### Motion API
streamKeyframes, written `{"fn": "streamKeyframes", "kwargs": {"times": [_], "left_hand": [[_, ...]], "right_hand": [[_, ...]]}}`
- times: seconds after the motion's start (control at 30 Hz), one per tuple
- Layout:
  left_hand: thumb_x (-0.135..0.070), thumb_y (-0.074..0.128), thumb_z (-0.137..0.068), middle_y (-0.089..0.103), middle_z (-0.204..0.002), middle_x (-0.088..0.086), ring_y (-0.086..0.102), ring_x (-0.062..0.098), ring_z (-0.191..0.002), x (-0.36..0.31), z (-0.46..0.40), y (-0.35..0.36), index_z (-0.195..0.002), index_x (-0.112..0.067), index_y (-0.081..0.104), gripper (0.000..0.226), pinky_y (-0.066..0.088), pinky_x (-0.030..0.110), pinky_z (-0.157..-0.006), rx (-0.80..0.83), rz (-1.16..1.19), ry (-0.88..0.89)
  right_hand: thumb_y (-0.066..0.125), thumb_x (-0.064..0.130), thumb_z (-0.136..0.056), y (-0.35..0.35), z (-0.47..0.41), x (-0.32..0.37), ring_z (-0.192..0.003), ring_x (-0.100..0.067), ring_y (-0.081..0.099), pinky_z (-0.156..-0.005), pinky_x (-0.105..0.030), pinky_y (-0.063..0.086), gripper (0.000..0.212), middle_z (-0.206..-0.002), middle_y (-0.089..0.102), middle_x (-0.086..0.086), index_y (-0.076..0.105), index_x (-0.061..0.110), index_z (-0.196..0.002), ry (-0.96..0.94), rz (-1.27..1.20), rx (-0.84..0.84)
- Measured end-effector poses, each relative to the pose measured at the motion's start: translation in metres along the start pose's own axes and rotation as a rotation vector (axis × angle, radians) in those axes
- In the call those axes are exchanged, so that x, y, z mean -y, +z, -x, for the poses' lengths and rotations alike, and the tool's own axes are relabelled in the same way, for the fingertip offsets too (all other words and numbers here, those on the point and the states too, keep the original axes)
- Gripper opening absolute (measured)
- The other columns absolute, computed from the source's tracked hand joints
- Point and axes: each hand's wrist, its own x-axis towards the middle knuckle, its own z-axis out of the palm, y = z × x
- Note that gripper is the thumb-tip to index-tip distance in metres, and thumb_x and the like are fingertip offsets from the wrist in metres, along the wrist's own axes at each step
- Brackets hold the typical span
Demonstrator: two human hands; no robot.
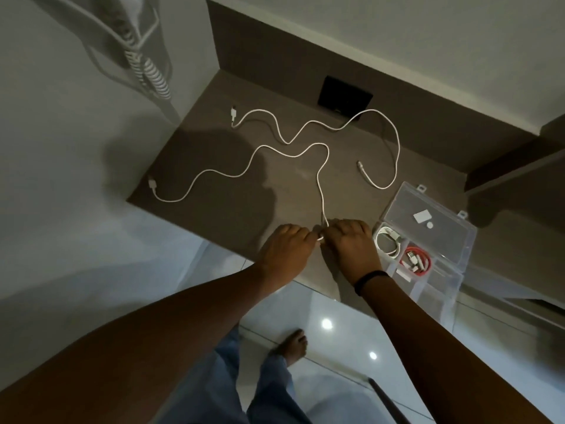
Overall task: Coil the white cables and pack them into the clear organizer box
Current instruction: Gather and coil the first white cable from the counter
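Two white cables lie loose on the brown desk [214, 203]. The nearer white cable [253, 154] snakes from a plug at the left edge to my hands. My left hand [286, 250] and my right hand [351, 246] meet at the desk's front and both pinch that cable's near end, bent into a small loop. The second white cable [394, 136] curves across the back of the desk, untouched. The clear organizer box [440, 264] stands open to the right of my right hand, with a coiled white cable [386, 241] and a red cable [415, 261] in its compartments.
The box lid [428, 209] leans open behind the compartments. A black socket plate [345, 94] sits on the desk's back panel. A coiled cord [153, 71] hangs on the wall at the upper left. My bare foot [290, 347] stands on the glossy tiled floor below the desk edge.
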Motion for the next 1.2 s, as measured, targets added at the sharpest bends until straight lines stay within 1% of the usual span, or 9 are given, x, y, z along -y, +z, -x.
{"fn": "streamKeyframes", "kwargs": {"times": [0.23,0.37,0.47,0.63,0.77,0.9,1.0,1.1,1.2], "left_hand": [[-0.022,0.040,-0.109,0.061,-0.073,0.002,0.058,0.013,-0.064,-0.029,-0.018,-0.110,-0.093,-0.012,0.062,0.029,0.051,0.026,-0.066,0.082,1.518,-0.486],[-0.015,0.032,-0.109,0.075,-0.108,0.015,0.073,0.026,-0.104,-0.024,-0.036,-0.159,-0.102,-0.004,0.057,0.028,0.055,0.035,-0.100,-0.072,2.232,-0.309],[-0.016,0.032,-0.110,0.061,-0.139,0.015,0.054,0.024,-0.137,0.001,-0.051,-0.178,-0.109,-0.010,0.064,0.032,0.037,0.035,-0.118,-0.226,2.066,-0.223],[-0.015,0.041,-0.108,0.069,-0.130,0.013,0.064,0.020,-0.123,0.050,-0.048,-0.170,-0.126,-0.001,0.065,0.034,0.047,0.027,-0.107,-0.098,1.414,-0.264],[-0.018,0.040,-0.107,0.068,-0.093,0.024,0.066,0.022,-0.067,0.038,-0.037,-0.170,-0.110,-0.007,0.073,0.035,0.052,0.032,-0.064,0.186,1.714,-0.309],[-0.022,0.040,-0.105,0.053,-0.063,0.000,0.039,0.008,-0.049,0.017,-0.035,-0.183,-0.107,-0.005,0.070,0.034,0.047,0.028,-0.057,0.196,2.103,-0.320],[-0.021,0.039,-0.104,0.056,-0.065,-0.002,0.051,0.010,-0.055,0.013,-0.042,-0.193,-0.101,-0.009,0.062,0.026,0.054,0.029,-0.067,0.100,2.293,-0.253],[-0.016,0.033,-0.108,0.073,-0.103,0.016,0.072,0.029,-0.100,0.024,-0.051,-0.198,-0.097,-0.009,0.058,0.028,0.052,0.040,-0.103,-0.015,2.253,-0.276],[-0.018,0.034,-0.109,0.073,-0.109,0.019,0.072,0.031,-0.107,0.036,-0.053,-0.193,-0.093,-0.010,0.058,0.030,0.055,0.031,-0.095,0.009,1.971,-0.348]], "right_hand": [[0.048,0.023,-0.090,-0.041,-0.024,0.004,-0.100,-0.030,0.055,-0.088,-0.042,0.046,0.023,-0.107,0.060,-0.013,0.059,0.009,-0.103,0.035,-0.355,-0.113],[0.049,0.015,-0.089,-0.057,-0.025,0.034,-0.096,-0.017,0.057,-0.085,-0.029,0.044,0.026,-0.108,0.066,-0.011,0.059,0.004,-0.111,0.106,-0.620,-0.108],[0.040,0.026,-0.097,-0.063,-0.015,0.057,-0.073,-0.030,0.059,-0.066,-0.039,0.049,0.019,-0.085,0.067,-0.015,0.051,0.012,-0.103,0.026,-0.548,0.077],[0.042,0.038,-0.102,-0.108,-0.017,0.061,-0.069,-0.029,0.062,-0.054,-0.033,0.040,0.019,-0.078,0.067,-0.005,0.052,0.023,-0.093,-0.137,-0.267,-0.073],[0.053,0.028,-0.100,-0.151,-0.047,0.042,-0.075,-0.018,0.061,-0.063,-0.033,0.048,0.011,-0.087,0.067,0.001,0.061,0.022,-0.096,-0.056,-0.344,-0.288],[0.042,0.028,-0.101,-0.131,-0.057,0.030,-0.076,-0.028,0.063,-0.064,-0.038,0.049,0.022,-0.084,0.069,-0.006,0.061,0.017,-0.096,0.074,-0.401,-0.241],[0.045,0.019,-0.095,-0.099,-0.039,0.039,-0.080,-0.040,0.065,-0.064,-0.040,0.049,0.019,-0.089,0.072,-0.016,0.058,0.015,-0.108,0.158,-0.400,-0.033],[0.038,0.032,-0.094,-0.097,-0.023,0.063,-0.085,-0.040,0.067,-0.071,-0.045,0.054,0.027,-0.096,0.073,-0.016,0.054,0.016,-0.108,0.067,-0.390,0.179],[0.037,0.037,-0.096,-0.126,-0.023,0.073,-0.074,-0.036,0.064,-0.064,-0.045,0.052,0.027,-0.081,0.070,-0.014,0.056,0.017,-0.096,-0.042,-0.284,0.132]]}}
